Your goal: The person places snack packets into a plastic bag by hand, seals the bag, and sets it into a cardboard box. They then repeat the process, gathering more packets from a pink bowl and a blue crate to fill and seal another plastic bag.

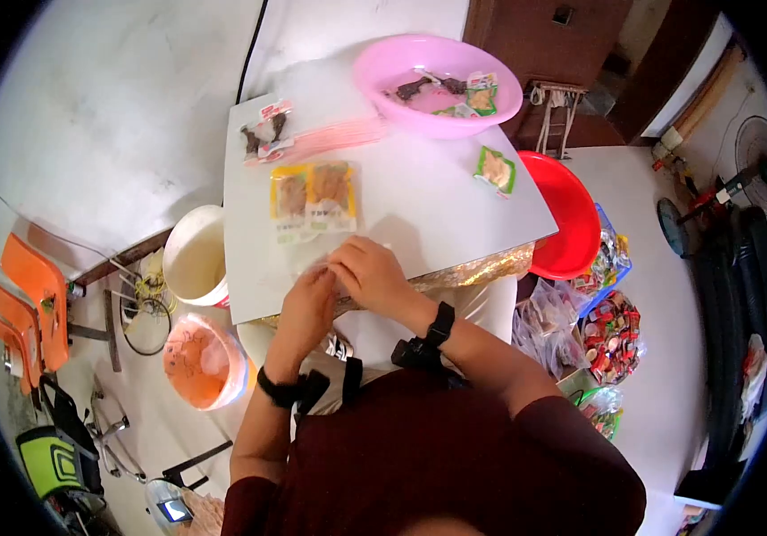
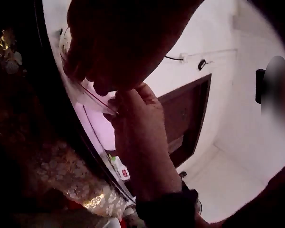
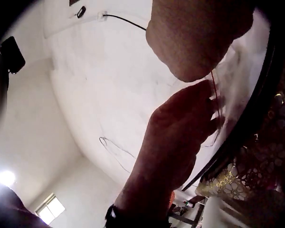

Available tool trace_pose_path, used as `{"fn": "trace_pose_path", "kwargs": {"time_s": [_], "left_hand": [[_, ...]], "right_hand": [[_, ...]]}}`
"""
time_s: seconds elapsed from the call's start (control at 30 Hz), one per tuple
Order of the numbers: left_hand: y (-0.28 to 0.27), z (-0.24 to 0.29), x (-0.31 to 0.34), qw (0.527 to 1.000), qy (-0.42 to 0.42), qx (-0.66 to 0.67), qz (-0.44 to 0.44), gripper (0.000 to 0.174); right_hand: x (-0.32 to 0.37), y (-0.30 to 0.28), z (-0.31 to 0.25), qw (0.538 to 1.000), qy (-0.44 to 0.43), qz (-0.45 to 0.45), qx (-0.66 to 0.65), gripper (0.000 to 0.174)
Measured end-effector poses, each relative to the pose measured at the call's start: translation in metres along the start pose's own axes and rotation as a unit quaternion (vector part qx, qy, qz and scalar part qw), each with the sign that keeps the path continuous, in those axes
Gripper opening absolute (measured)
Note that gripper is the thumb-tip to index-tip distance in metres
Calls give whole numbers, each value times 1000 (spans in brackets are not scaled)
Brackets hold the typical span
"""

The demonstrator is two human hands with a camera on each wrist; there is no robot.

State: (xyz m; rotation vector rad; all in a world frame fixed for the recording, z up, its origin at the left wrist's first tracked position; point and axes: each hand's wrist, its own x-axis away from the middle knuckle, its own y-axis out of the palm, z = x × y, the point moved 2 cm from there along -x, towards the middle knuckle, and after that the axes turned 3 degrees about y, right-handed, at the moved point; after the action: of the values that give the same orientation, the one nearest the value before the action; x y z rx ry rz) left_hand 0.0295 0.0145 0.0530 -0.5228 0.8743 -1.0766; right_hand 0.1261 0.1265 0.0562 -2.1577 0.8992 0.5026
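Note:
At the table's near edge, my left hand (image 1: 305, 313) and right hand (image 1: 370, 275) meet, both pinching the mouth of a clear plastic zip bag (image 1: 307, 252). A thin red line runs along the bag's mouth (image 2: 96, 96) between the fingers in the left wrist view. The right wrist view shows the same red strip beside the left hand's fingers. Beyond the hands, two yellow-edged food packets (image 1: 292, 192) with brown contents lie side by side, overlapped by the clear film. My fingertips are partly hidden behind the hands in the head view.
A pink basin (image 1: 370, 85) holding several packets stands at the table's far right. Pink-edged flat bags (image 1: 339, 137) and dark-food packets (image 1: 267, 132) lie at the back left. One green-edged packet (image 1: 495, 171) sits at right. Buckets and a red basin (image 1: 580, 214) flank the table.

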Motion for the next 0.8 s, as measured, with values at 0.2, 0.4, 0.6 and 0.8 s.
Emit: {"fn": "trace_pose_path", "kwargs": {"time_s": [0.2,0.4,0.6,0.8], "left_hand": [[-8,18,12,998,49,-34,2,20],[-5,44,7,994,103,-45,-14,19],[25,70,-20,979,198,-14,-43,16],[84,92,-58,955,277,-33,-97,20]], "right_hand": [[15,-2,13,994,34,-99,0,14],[24,-43,18,993,71,-87,28,18],[56,-110,31,991,98,-44,77,12],[131,-167,44,978,147,38,142,10]]}}
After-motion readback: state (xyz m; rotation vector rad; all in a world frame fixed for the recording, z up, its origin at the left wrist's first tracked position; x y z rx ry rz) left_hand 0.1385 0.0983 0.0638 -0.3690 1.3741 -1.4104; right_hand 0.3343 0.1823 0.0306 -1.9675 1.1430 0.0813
